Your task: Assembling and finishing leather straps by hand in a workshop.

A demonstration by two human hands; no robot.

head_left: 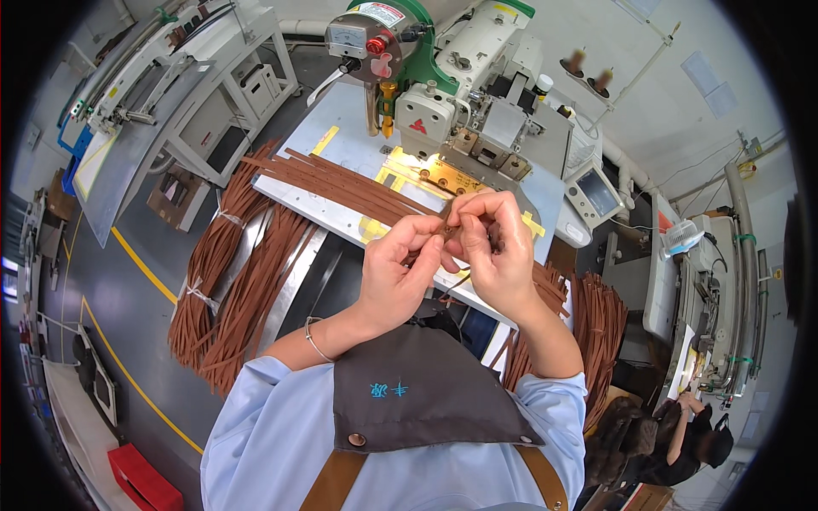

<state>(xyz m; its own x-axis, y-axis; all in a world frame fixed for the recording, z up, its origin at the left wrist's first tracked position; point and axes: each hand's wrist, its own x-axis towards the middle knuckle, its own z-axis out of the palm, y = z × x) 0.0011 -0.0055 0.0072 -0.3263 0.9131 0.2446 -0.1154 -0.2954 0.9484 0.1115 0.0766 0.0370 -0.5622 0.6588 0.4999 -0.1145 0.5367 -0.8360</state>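
My left hand and my right hand meet in front of the sewing machine, above the near part of its pale work table. Fingers and thumbs of both are closed in a pinch around something small and brownish between them. My fingers cover most of it, so its kind cannot be made out. Long flat brown straps lie across the table, their right ends close behind my left hand. Past my fingertips, a brass-coloured plate sits lit under the machine head.
Tied bundles of brown straps hang over the table's left side. More straps hang on the right. A control panel with a screen stands right of the machine. Another person works at the lower right. A red box sits lower left.
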